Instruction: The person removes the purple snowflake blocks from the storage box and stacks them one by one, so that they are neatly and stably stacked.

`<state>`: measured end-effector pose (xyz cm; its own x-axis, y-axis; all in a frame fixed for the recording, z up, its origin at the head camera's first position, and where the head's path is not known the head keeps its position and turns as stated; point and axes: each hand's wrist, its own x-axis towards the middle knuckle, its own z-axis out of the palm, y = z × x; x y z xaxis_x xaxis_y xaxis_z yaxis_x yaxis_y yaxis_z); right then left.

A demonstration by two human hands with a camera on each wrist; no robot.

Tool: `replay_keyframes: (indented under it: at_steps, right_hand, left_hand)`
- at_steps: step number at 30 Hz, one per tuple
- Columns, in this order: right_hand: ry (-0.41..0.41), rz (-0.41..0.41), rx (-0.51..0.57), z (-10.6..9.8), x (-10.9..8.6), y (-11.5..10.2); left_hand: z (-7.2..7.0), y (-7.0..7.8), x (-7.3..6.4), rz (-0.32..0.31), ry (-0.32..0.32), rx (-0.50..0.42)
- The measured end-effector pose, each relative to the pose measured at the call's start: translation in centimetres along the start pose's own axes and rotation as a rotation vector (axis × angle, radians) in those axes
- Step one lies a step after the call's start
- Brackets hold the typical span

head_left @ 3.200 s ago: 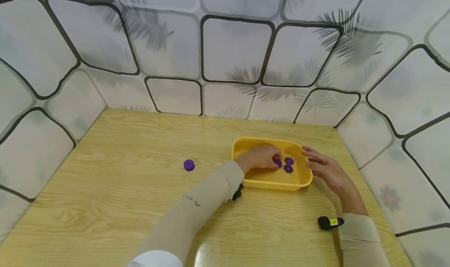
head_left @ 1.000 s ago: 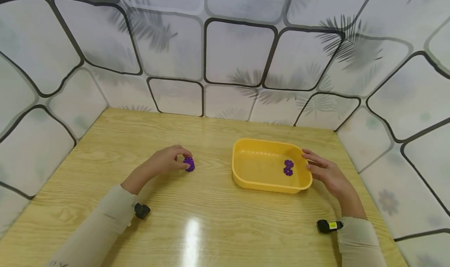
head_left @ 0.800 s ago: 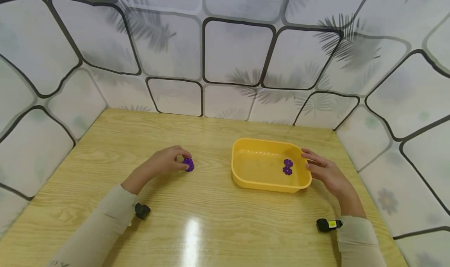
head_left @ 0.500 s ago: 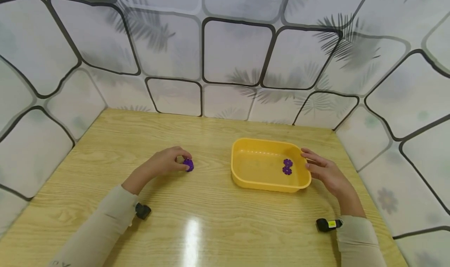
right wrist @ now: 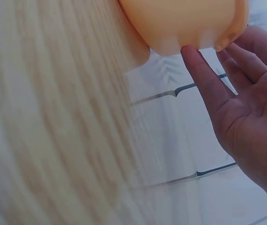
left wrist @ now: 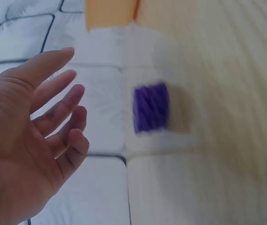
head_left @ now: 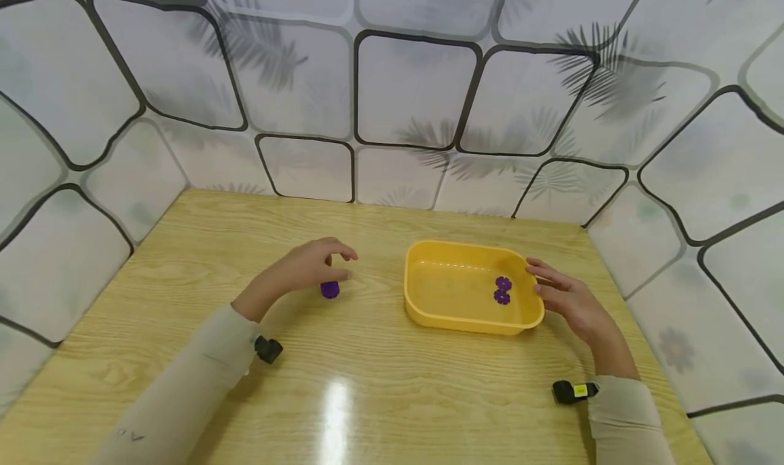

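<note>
A stack of purple flower-shaped discs point(left wrist: 151, 108) stands on the table, also partly visible as a purple stack point(head_left: 330, 290) just below my left hand point(head_left: 312, 264) in the head view. That hand holds nothing; its thumb and fingers are spread apart, clear of the stack in the left wrist view. Two purple flower-shaped discs point(head_left: 502, 291) lie together inside a yellow plastic bin point(head_left: 471, 325), towards its right end. My right hand point(head_left: 572, 301) touches the bin's right end with its fingertips, the fingers loosely extended. In the right wrist view, the thumb point(right wrist: 201, 75) meets the bin's outer wall.
Both sit on a wood-grain table point(head_left: 398, 397). Patterned walls point(head_left: 416, 90) close in the back and both sides, and the bin stands near the back right. Small black cameras point(head_left: 267, 349) are worn on both wrists.
Earlier my left hand pinched a purple disc in the bin, then held it at the stack. Now it has let go and moved up and right. The bin's discs went from three to two.
</note>
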<state>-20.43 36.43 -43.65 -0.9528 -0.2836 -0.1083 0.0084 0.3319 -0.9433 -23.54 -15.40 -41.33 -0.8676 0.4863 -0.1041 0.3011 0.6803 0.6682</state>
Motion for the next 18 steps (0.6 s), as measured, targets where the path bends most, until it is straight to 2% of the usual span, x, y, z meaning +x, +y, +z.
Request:
replay_keyframes:
  at_steps: [5,9,13,18]
  right_hand:
    - [0.003,0.021,-0.007,0.0,-0.1,0.0]
    - [0.005,0.021,-0.012,-0.1,0.0,0.0]
    - [0.004,0.016,-0.006,-0.1,0.0,0.0]
    - [0.004,0.018,-0.001,-0.1,0.0,0.0]
  left_hand:
    - [0.8,3.9,3.0,0.131,0.02,0.037]
    - [2.2,7.0,5.7,0.225,0.001,0.047]
    - [4.3,9.6,8.4,0.288,-0.053,0.006]
    - [7.3,12.1,11.3,0.322,-0.101,-0.009]
